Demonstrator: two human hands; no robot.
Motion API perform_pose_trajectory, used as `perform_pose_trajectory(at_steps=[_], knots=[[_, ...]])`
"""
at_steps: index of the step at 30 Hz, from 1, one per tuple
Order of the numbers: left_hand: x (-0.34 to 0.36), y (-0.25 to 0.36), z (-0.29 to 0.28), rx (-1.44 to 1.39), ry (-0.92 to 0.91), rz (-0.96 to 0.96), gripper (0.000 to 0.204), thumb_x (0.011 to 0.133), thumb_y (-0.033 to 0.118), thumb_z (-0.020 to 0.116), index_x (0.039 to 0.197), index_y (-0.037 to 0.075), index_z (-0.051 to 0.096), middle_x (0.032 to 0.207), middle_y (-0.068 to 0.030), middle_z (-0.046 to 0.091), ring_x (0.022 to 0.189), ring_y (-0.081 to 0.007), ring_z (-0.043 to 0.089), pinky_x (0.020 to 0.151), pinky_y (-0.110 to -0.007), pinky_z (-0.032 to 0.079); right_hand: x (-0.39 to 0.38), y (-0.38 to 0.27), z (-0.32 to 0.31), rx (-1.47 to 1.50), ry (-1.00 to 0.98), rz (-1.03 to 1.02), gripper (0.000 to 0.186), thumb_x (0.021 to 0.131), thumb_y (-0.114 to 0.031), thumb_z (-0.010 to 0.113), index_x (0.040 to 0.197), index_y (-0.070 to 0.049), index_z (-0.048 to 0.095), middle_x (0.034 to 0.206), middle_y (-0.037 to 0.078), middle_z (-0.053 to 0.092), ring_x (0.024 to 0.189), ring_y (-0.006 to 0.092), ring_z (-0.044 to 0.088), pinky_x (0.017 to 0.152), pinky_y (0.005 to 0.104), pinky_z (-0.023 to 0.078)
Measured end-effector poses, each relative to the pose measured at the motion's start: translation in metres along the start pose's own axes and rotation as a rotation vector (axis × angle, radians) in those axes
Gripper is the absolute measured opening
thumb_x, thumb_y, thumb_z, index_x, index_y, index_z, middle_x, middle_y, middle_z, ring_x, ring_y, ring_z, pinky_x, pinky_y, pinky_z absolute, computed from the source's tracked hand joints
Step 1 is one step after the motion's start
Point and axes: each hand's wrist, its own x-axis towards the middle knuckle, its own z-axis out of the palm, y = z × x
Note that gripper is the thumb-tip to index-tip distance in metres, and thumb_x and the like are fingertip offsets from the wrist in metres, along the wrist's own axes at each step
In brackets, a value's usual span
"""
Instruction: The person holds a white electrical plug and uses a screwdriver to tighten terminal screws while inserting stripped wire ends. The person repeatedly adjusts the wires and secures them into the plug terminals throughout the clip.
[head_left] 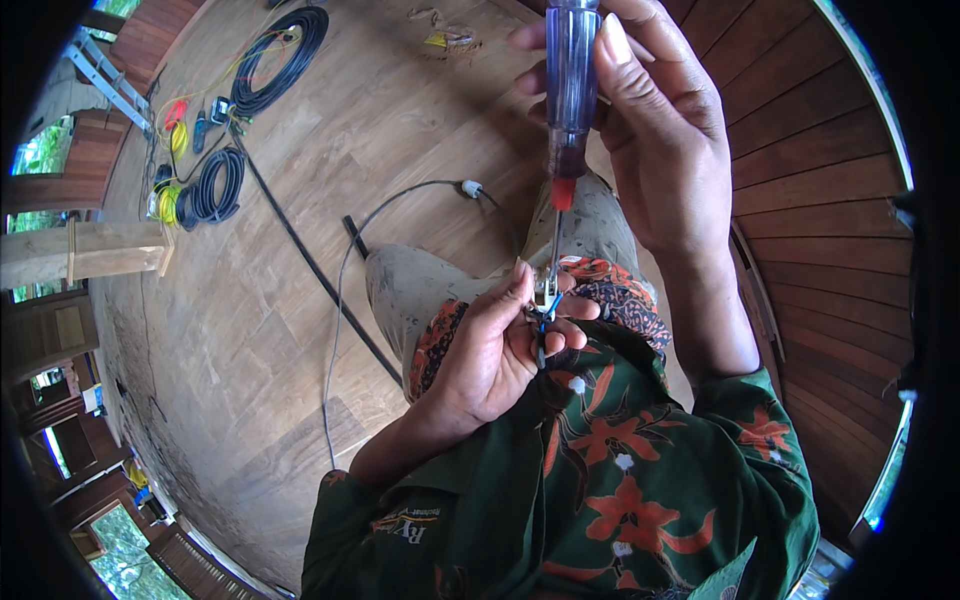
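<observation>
My right hand (665, 130) is closed around a screwdriver (572, 85) with a clear bluish-purple handle and a red collar, held upright in the picture. Its metal shaft runs down to a small white electrical fitting (546, 298) with metal parts. My left hand (495, 345) pinches that fitting over my lap, its fingers curled beneath. A blue wire (545, 322) comes out of the fitting, and a dark cable end hangs below it. The screwdriver's tip meets the fitting, but the exact contact is too small to make out.
A thin grey cable (342, 290) loops over the wooden floor (300, 190), carrying a white plastic piece (471, 188). A long black tube (300, 245) lies beside it. Coiled black cable (285, 65), yellow rolls (165, 203) and a ladder (105, 85) are at far left. A plank wall (820, 220) stands right.
</observation>
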Motion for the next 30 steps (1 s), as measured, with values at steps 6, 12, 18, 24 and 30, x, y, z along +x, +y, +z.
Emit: perform_pose_trajectory(at_steps=[6, 12, 18, 24, 30], knots=[[0.0034, -0.0020, -0.0017, -0.061, 0.027, -0.032, 0.050, 0.113, 0.037, 0.041, 0.130, -0.008, 0.056, 0.114, -0.0293, 0.070, 0.084, -0.0247, 0.073, 0.073, -0.026, 0.063, -0.0001, -0.0021, 0.0000, -0.065, 0.121, 0.178, 0.042, 0.107, -0.012, 0.058, 0.148, -0.006, 0.052, 0.109, 0.007, 0.069, 0.095, 0.0129, 0.067, 0.083, 0.0267, 0.054], [0.0063, -0.0015, -0.0063, -0.197, 0.031, -0.093, 0.048, 0.113, 0.034, 0.043, 0.131, -0.009, 0.055, 0.114, -0.0321, 0.069, 0.087, -0.0281, 0.075, 0.074, -0.027, 0.066, 0.0025, 0.0011, -0.0011, -0.141, 0.135, 0.151, 0.038, 0.107, -0.013, 0.058, 0.144, -0.006, 0.054, 0.110, 0.006, 0.068, 0.097, 0.0138, 0.067, 0.088, 0.0284, 0.054], [0.0064, -0.0016, -0.0073, -0.163, 0.033, -0.078, 0.046, 0.113, 0.032, 0.043, 0.127, -0.010, 0.057, 0.112, -0.0316, 0.070, 0.086, -0.0289, 0.076, 0.073, -0.028, 0.067, 0.0006, 0.0011, -0.0066, -0.031, 0.114, 0.199, 0.039, 0.104, -0.012, 0.064, 0.141, -0.005, 0.055, 0.104, 0.003, 0.065, 0.094, 0.0118, 0.064, 0.089, 0.0309, 0.056], [0.0055, -0.0031, -0.0036, -0.093, 0.075, -0.060, 0.044, 0.113, 0.032, 0.043, 0.124, -0.007, 0.060, 0.110, -0.0301, 0.072, 0.085, -0.0268, 0.076, 0.073, -0.028, 0.065, 0.0008, 0.0035, -0.0040, -0.112, 0.045, 0.099, 0.042, 0.104, -0.012, 0.064, 0.144, -0.004, 0.054, 0.105, 0.003, 0.066, 0.097, 0.0113, 0.064, 0.089, 0.0289, 0.056], [0.0046, -0.0016, 0.0003, -0.074, 0.057, -0.034, 0.044, 0.113, 0.032, 0.042, 0.123, -0.007, 0.060, 0.110, -0.0300, 0.072, 0.086, -0.0283, 0.076, 0.075, -0.029, 0.065, 0.0000, 0.0028, -0.0082, -0.137, 0.009, 0.142, 0.041, 0.105, -0.012, 0.062, 0.145, -0.005, 0.054, 0.108, 0.004, 0.068, 0.098, 0.0120, 0.065, 0.089, 0.0280, 0.055]])
